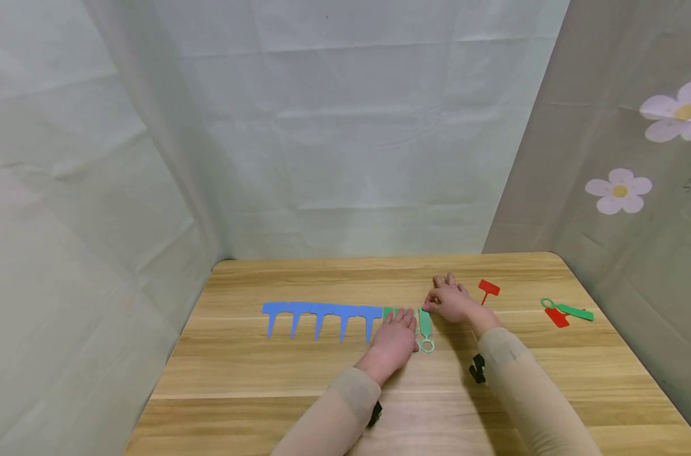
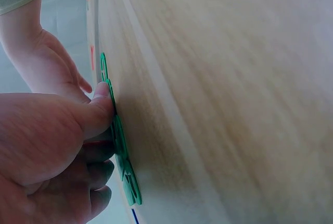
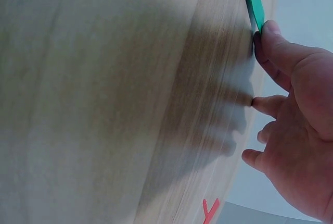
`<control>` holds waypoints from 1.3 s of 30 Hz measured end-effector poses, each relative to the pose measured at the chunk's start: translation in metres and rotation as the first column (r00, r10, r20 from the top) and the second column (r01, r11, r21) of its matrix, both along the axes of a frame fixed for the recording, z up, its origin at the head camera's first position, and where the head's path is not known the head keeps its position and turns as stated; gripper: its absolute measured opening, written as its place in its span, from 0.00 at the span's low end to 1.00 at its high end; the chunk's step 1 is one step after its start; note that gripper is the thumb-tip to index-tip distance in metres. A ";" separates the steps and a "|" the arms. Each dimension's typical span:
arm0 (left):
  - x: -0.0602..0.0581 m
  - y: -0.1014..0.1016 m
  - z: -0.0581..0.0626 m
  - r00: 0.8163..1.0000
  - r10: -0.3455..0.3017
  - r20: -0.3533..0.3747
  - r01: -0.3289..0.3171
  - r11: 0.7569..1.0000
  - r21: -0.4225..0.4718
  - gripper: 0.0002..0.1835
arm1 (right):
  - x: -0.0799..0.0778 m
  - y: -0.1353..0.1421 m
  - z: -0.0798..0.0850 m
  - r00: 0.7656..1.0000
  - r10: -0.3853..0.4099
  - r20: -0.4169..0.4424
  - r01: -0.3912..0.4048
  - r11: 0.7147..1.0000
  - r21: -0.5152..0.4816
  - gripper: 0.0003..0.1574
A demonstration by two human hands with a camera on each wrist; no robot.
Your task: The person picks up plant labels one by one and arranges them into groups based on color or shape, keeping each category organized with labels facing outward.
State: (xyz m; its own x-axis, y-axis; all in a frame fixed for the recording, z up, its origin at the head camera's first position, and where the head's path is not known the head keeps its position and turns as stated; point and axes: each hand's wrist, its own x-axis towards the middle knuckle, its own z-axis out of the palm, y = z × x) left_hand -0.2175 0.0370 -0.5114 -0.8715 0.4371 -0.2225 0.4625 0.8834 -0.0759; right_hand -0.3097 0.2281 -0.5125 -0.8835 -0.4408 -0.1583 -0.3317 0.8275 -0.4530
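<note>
On the wooden table, several green ring-ended plant labels [image 1: 388, 312] lie side by side, partly covered by my left hand [image 1: 393, 340]. Its fingers lie stretched over them, and in the left wrist view the thumb [image 2: 102, 104] touches their edge. Just to the right is another green label [image 1: 425, 324], its ring toward me. My right hand [image 1: 451, 301] pinches the far end of that label between thumb and index finger, while its other fingers spread toward the tabletop. Left of the green ones runs a row of blue T-shaped plant labels [image 1: 322, 309], stems toward me.
A red T-shaped label [image 1: 489, 288] lies beyond my right wrist. Farther right, a green ring-ended label [image 1: 576, 311] crosses over a red label [image 1: 558, 318]. Pale cloth walls [image 1: 345, 139] rise at the table's back and sides.
</note>
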 end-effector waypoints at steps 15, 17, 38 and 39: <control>0.000 -0.001 0.002 1.000 -0.004 -0.001 0.004 1.000 0.001 0.36 | -0.003 0.000 -0.003 1.000 -0.005 -0.010 0.005 1.000 -0.003 0.12; 0.000 -0.001 0.001 1.000 -0.005 -0.005 0.005 1.000 -0.007 0.36 | -0.003 0.000 -0.003 1.000 -0.006 -0.008 0.006 1.000 -0.004 0.12; 0.001 -0.001 0.001 1.000 -0.002 0.000 0.002 1.000 -0.010 0.36 | 0.000 0.003 0.001 1.000 -0.026 -0.013 0.025 0.997 -0.070 0.09; 0.001 -0.001 0.000 1.000 -0.004 -0.003 0.004 1.000 -0.013 0.36 | 0.001 0.004 0.001 0.999 -0.030 -0.013 0.029 0.996 -0.083 0.09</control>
State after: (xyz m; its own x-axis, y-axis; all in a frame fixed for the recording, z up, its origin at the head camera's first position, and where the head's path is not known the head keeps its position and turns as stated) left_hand -0.2167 0.0359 -0.5113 -0.8704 0.4375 -0.2256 0.4656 0.8805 -0.0887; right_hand -0.3089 0.2323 -0.5117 -0.8982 -0.4259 -0.1093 -0.3151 0.7969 -0.5155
